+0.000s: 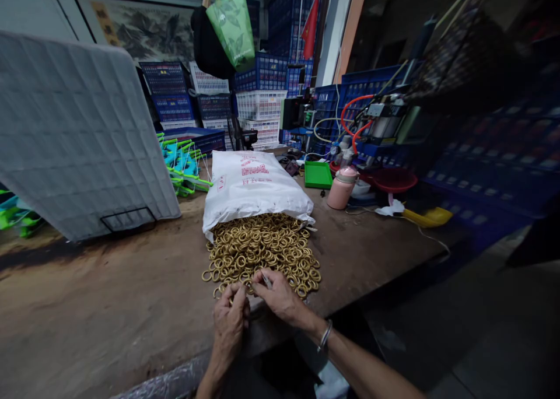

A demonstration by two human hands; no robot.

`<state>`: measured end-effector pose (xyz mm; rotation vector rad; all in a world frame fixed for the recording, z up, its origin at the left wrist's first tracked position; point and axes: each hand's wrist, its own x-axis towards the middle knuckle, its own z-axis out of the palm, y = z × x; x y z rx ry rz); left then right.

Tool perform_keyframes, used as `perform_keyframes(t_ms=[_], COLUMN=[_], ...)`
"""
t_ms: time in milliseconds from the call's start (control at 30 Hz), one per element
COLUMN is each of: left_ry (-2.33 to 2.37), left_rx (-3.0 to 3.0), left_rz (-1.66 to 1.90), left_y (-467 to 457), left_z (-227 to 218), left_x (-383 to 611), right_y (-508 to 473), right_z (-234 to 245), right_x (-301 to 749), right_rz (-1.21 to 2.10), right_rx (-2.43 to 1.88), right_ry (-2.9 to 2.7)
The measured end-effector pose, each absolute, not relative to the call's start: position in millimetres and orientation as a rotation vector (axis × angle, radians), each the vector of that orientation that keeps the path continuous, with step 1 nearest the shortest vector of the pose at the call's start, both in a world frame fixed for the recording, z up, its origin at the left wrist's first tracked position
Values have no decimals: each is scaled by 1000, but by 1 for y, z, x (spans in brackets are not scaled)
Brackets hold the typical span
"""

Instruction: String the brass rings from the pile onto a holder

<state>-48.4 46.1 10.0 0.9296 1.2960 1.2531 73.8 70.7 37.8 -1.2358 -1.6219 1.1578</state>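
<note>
Where the rings point(262, 252) spill from the sack point(254, 186), left hand point(230, 320) pinches one ring; right hand point(280, 297) grips a thin tool point(266, 279).

rings point(262, 247): dull brass gold
sack point(251, 186): white, with red print on top
table point(131, 294): brown, worn, with darker stains
panel point(74, 130): pale grey, quilted grid pattern
tray point(318, 174): bright green
bottle point(341, 188): pink, with a paler lid
basin point(394, 179): red
scoop point(431, 216): yellow
hanging bag point(233, 25): light green with a leaf pattern
crates point(168, 87): blue lattice, with some white ones among them
flag point(311, 28): red
hoses point(355, 122): red and white
bracelet point(325, 333): silver
</note>
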Motion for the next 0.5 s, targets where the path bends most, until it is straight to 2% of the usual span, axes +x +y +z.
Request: perform_keyframes(t_ms=[300,500], left_ry=[1397,1449], left_rx=[1196,1253], left_rz=[1388,1411], left_y=[53,53], left_z=[18,16], left_x=[-47,-51], right_y=[75,75], right_z=[43,51], right_x=[74,76], right_rz=[1335,1179], right_rx=[-1208,-1255], right_ry=[-1530,-1791])
